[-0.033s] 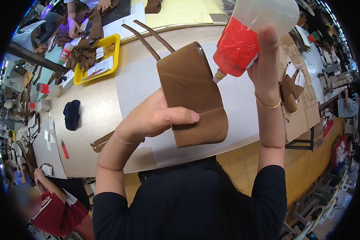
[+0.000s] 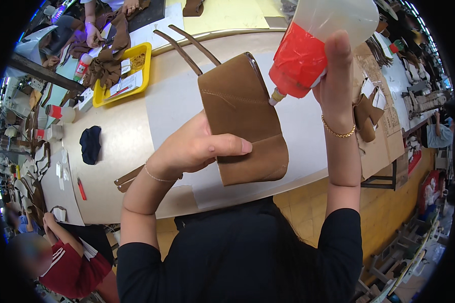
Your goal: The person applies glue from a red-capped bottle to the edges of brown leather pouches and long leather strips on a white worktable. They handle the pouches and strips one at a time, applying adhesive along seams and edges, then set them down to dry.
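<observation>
My left hand (image 2: 207, 146) holds a brown suede-like sewn piece (image 2: 240, 108) above the table. Its thumb presses on the near face, while the fingers behind are mostly hidden. A stitched line crosses that face, and the right upper edge looks dark and shiny. Two narrow brown straps (image 2: 179, 53) show beyond the top left corner. In my right hand (image 2: 336, 76) is a translucent squeeze bottle (image 2: 301, 60) with a red wrap, tilted nozzle down. The nozzle tip is at the piece's right edge; I cannot tell whether it touches.
Pale sheets (image 2: 308, 146) lie on the table beneath my hands. To the left are a yellow tray (image 2: 147, 76), a dark blue cloth (image 2: 90, 145) and a red pen-like tool (image 2: 82, 189). Cardboard (image 2: 384, 146) lies right. Other people work at far left and lower left.
</observation>
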